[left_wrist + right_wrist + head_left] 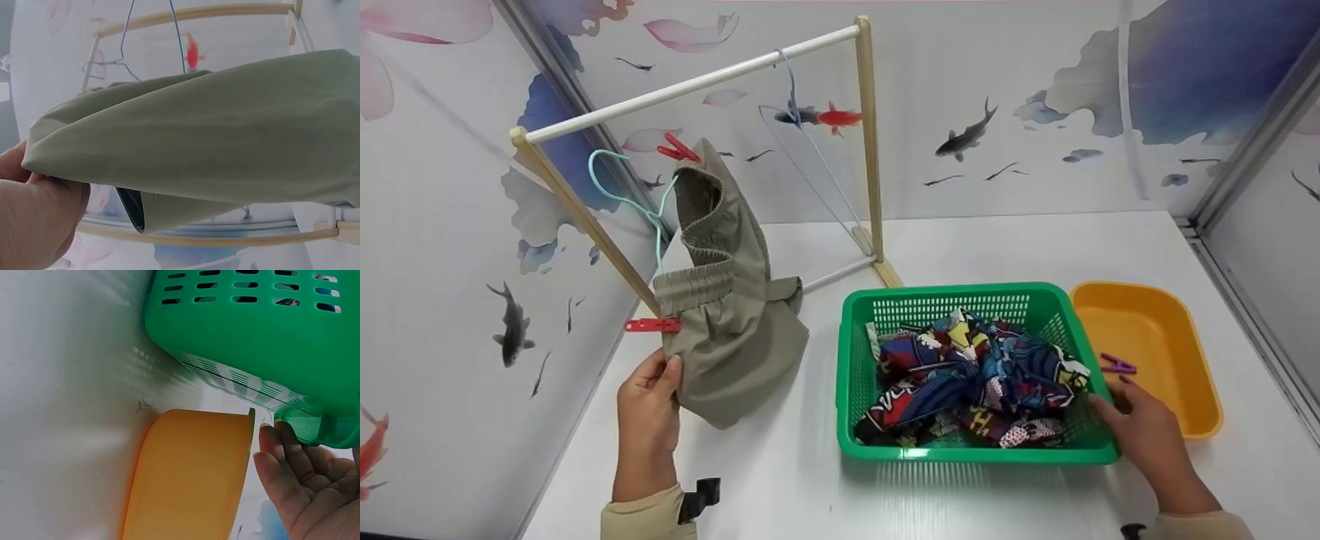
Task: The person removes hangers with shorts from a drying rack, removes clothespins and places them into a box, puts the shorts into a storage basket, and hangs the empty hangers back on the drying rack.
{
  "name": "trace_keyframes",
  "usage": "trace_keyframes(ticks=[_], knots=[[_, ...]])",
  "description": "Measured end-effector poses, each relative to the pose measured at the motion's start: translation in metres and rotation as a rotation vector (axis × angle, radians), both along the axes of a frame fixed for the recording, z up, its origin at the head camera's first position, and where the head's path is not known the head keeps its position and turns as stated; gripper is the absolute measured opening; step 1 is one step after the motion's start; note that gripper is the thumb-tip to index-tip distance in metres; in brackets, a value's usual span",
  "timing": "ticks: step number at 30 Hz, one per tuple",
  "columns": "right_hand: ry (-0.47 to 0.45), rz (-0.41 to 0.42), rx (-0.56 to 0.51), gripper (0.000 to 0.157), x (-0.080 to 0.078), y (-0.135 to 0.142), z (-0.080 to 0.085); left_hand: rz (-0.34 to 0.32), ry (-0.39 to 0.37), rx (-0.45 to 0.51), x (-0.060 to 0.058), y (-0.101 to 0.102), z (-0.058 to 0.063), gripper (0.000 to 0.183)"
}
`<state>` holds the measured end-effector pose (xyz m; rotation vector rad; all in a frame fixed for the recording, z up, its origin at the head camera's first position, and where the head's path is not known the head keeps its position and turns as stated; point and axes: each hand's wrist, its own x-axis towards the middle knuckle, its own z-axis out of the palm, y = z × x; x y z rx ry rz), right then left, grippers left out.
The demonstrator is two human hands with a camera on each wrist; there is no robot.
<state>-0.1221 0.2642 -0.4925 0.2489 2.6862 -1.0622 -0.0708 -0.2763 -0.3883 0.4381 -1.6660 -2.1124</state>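
Observation:
In the head view my left hand (649, 397) pinches the edge of khaki elastic-waist shorts (735, 315) between thumb and fingers, just below a red clothespin (652, 325). Another red clothespin (679, 148) clips the far end of the waistband. A mint-green hanger (656, 214) runs into the waist, its hook below the rack's bar. The left wrist view shows the khaki cloth (197, 129) stretching away from my fingers. My right hand (1147, 435) holds the right rim of a green basket (960, 452), thumb over it. Its fingers (292, 455) lie under the rim in the right wrist view.
Crumpled, colourful printed fabric (975, 375) fills the basket. A yellow basin (1155, 330) to its right contains a purple clothespin (1117, 364). Behind the shorts stands a wood-and-white rack (697, 81), with a blue hanger (810, 135) on its bar. Patterned walls enclose the white table.

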Motion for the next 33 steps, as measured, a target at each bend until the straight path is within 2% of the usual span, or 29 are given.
trace_keyframes(ticks=[8,12,20,27,33], knots=[[-0.001,0.002,0.001,0.071,0.0,0.0,0.0,0.046,0.033,0.041,0.008,-0.014,-0.009,0.024],[0.013,0.002,0.004,0.07,0.001,0.0,0.0,0.061,0.022,0.049,0.011,-0.018,-0.01,0.024],[0.078,-0.003,0.043,0.065,0.002,-0.002,-0.003,0.099,-0.007,-0.035,0.019,-0.024,-0.009,0.024],[0.031,-0.013,0.029,0.066,0.0,-0.002,-0.002,0.133,-0.052,-0.161,0.03,-0.029,-0.003,0.026],[0.031,-0.009,0.024,0.068,0.0,-0.002,-0.001,0.142,-0.081,-0.243,0.039,-0.033,0.001,0.025]])
